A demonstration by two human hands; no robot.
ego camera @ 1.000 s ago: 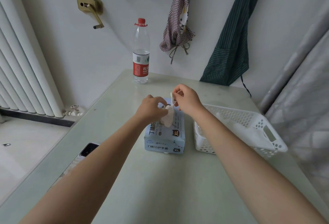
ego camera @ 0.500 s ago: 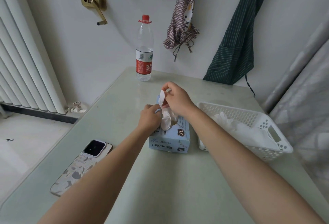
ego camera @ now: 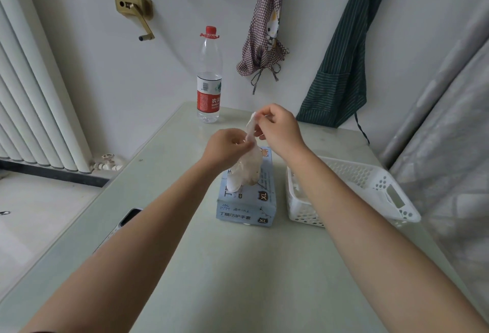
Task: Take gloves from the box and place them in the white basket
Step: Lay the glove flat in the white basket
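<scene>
Both hands, left (ego camera: 225,147) and right (ego camera: 280,131), pinch 1 glove (ego camera: 248,166), now lifted above box (ego camera: 247,200); basket (ego camera: 375,181) next.

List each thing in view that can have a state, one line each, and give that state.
Glove: half out of box, held by both hands.
Box: open on top.
Basket: upright.
Bottle: capped, upright.
Left hand: pinching glove.
Right hand: pinching glove.

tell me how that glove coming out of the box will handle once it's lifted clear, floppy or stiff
Probably floppy: the glove hangs limp and crumpled between both hands. Likely very light, since the right hand lifts it by a fingertip pinch. It may snag, as its lower end still sits at the box opening.
</scene>
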